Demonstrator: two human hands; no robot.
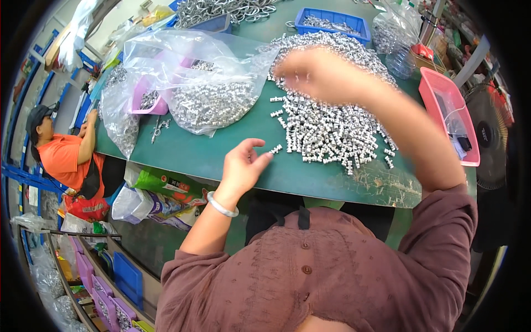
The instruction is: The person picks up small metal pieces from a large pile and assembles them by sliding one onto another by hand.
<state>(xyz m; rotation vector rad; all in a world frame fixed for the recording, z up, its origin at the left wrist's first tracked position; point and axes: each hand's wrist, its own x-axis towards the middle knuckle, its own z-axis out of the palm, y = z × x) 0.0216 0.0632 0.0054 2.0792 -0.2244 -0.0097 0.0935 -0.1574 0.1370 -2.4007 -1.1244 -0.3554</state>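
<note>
A large pile of small silvery ribbed metal parts spreads over the green table in front of me. My right hand is over the far side of this pile, smeared by motion, so its fingers and anything in them cannot be made out. My left hand, with a pale bangle on the wrist, is at the table's near edge. Its thumb and forefinger are apart. One single metal part sits just beyond the thumb tip; whether it touches the thumb is unclear.
Left of the pile lies a clear plastic bag of similar parts, beside a purple scoop-shaped bin. Blue trays stand at the back, a pink basket and fan at right. A co-worker in orange sits at left.
</note>
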